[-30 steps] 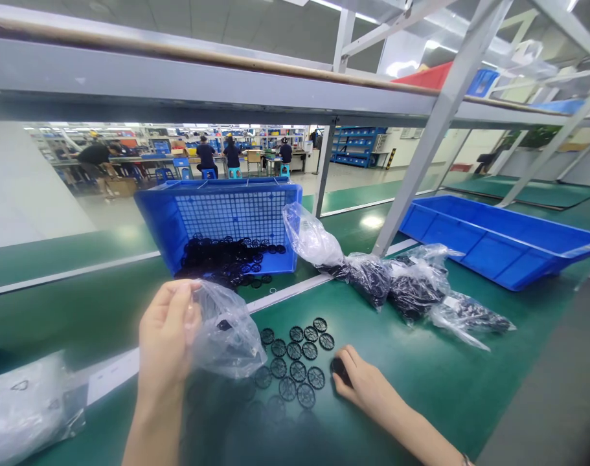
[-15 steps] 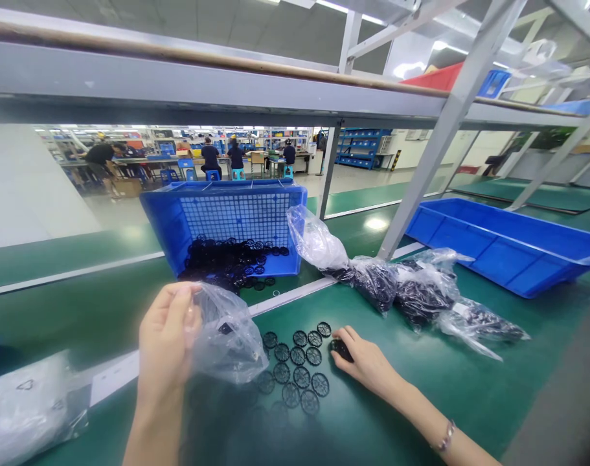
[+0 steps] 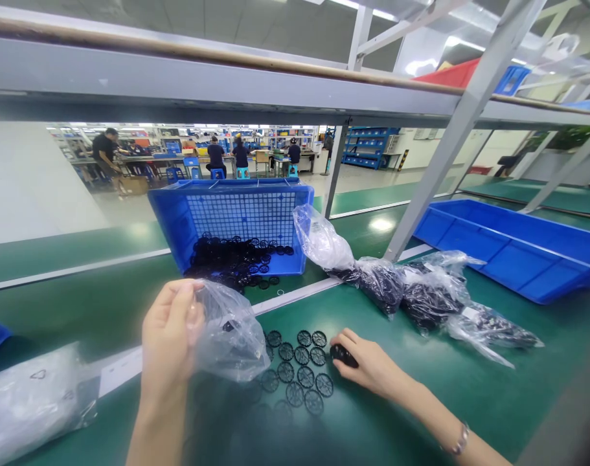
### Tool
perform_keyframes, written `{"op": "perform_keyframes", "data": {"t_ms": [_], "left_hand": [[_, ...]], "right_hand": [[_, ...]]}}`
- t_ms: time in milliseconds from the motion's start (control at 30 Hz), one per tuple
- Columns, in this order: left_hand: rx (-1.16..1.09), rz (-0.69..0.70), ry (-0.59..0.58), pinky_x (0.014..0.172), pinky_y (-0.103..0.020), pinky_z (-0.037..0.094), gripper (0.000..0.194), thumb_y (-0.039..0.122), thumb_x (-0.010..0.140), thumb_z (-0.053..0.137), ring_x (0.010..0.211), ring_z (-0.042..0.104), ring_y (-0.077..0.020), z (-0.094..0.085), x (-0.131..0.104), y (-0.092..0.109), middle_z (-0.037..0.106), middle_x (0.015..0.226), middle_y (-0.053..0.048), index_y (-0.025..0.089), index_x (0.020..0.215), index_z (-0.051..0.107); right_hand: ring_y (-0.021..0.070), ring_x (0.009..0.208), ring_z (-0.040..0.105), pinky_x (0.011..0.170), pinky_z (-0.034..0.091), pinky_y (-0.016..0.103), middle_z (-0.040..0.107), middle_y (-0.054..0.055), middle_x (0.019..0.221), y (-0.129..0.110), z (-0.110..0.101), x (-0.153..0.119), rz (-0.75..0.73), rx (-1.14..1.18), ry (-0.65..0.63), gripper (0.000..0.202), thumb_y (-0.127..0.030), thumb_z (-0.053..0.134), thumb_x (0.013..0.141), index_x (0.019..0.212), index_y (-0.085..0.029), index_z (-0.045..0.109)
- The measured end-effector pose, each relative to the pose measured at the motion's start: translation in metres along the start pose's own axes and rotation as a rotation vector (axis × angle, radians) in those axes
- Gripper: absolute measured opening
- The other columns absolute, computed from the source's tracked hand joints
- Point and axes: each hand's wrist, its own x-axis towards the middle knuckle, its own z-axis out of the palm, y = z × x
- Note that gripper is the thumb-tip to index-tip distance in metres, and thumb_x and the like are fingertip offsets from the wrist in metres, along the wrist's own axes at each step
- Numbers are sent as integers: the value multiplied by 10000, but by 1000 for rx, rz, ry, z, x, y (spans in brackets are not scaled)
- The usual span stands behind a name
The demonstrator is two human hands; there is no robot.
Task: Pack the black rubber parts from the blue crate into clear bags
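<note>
My left hand (image 3: pixel 171 330) pinches the rim of a clear plastic bag (image 3: pixel 234 349), which hangs above the green table with a small dark piece inside. My right hand (image 3: pixel 360 362) is closed around black spoked plastic wheels (image 3: pixel 343 355), low over the tabletop; how many is hidden by the fingers. Between the hands, several loose black wheels (image 3: pixel 302 355) lie flat in rough rows. The bag covers part of the leftmost ones.
A blue crate (image 3: pixel 231 188) tipped on its side holds a heap of black wheels (image 3: pixel 231 255). Filled clear bags (image 3: pixel 431 294) lie right of it, before a blue bin (image 3: pixel 499 249). A plastic packet (image 3: pixel 32 401) lies left. A slanted metal post (image 3: pixel 462 129) stands behind; people sit farther off.
The wheel at the far end of the rows, beside my right hand, is gone from the table, and that hand is closed on wheels. The view has shifted slightly; my left hand still holds the bag.
</note>
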Motion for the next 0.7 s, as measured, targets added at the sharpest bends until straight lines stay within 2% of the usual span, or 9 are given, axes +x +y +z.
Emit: {"op": "perform_keyframes", "data": {"t_ms": [167,300,400,467,567,633,700], "left_hand": [[-11,13,-12,361,-122,223,175,346,861,657,396,272,-29,1,-3,2,345,505,82,171,856,652],[10,15,-34,364,-131,215,197,372,864,650,400,274,-34,0,-5,0,345,511,82,175,871,651],[100,41,-46,366,-149,226,236,415,870,628,391,286,-46,1,-7,-1,357,505,84,183,901,655],[240,61,-82,375,-168,248,264,443,876,604,388,308,-60,6,-9,-1,386,498,82,189,921,659],[532,153,-183,443,-197,302,264,448,885,577,443,379,-87,21,-8,5,462,535,62,199,895,665],[700,256,-256,502,-214,322,245,429,889,570,501,427,-105,32,-6,11,493,566,51,205,861,666],[818,326,-336,536,-229,326,222,400,898,551,534,469,-122,40,-3,19,523,579,45,216,859,669]], "right_hand": [[144,729,611,660,462,259,584,12,1069,-35,9,-18,-109,39,-84,379,-189,589,850,1210,-302,544],[176,818,629,642,448,248,596,16,1007,-35,26,-23,-75,-18,-62,342,-165,596,810,1133,-274,558],[183,801,634,622,446,247,607,12,926,-33,21,-26,-60,-63,-26,272,-137,577,785,1035,-242,564],[165,717,625,596,449,252,616,14,915,-44,0,-23,-35,-42,32,259,-145,566,801,1045,-231,563],[151,734,620,659,493,270,629,22,991,-84,-53,-5,-30,121,194,282,-191,560,855,1131,-241,546],[170,866,628,769,516,288,628,25,1043,-122,-86,18,-140,207,286,300,-204,586,845,1141,-242,550],[177,831,628,732,535,299,631,46,1046,-156,-104,50,-241,131,279,313,-229,615,835,1143,-209,563]]}}
